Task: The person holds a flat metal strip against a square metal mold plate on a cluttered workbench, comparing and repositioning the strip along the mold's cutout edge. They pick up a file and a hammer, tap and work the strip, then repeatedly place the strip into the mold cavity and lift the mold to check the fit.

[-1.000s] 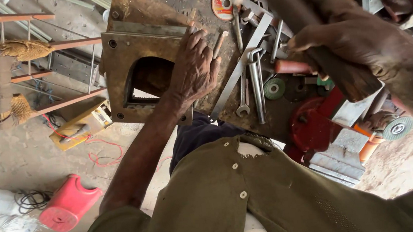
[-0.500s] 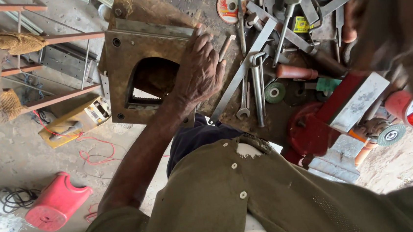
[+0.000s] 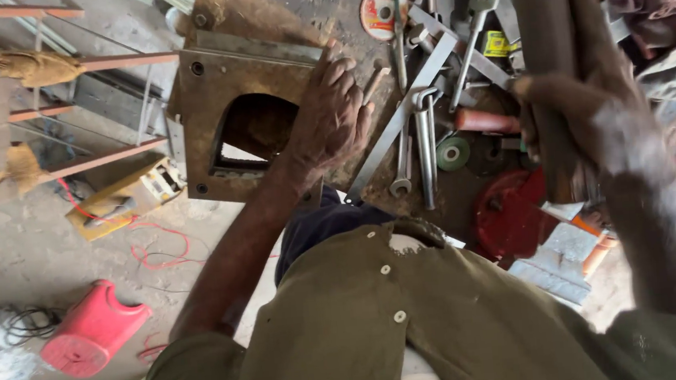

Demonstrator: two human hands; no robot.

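Note:
My left hand [image 3: 332, 114] lies flat, fingers spread, on a rusty brown metal plate [image 3: 209, 87] with an arched opening cut in it, at the opening's right edge. My right hand [image 3: 589, 114] is raised close to the camera and blurred, its fingers closed around a thick dark brown bar [image 3: 541, 13] that runs up out of the frame. The bar's lower end is hidden behind the hand. My olive buttoned shirt [image 3: 381, 323] fills the bottom of the view.
Several wrenches [image 3: 423, 143], a flat steel strip [image 3: 400, 117], a cutting disc [image 3: 379, 11], a green disc [image 3: 453, 154] and a red round part [image 3: 509, 213] lie right of the plate. On the floor to the left are a yellow device [image 3: 126, 199], red wire, a pink container [image 3: 91, 326] and a red-barred frame [image 3: 67, 115].
My right hand has swung the dark bar, which now stands upright and nearer the middle of the view. My left hand has stayed pressed on the plate. The view has shifted slightly.

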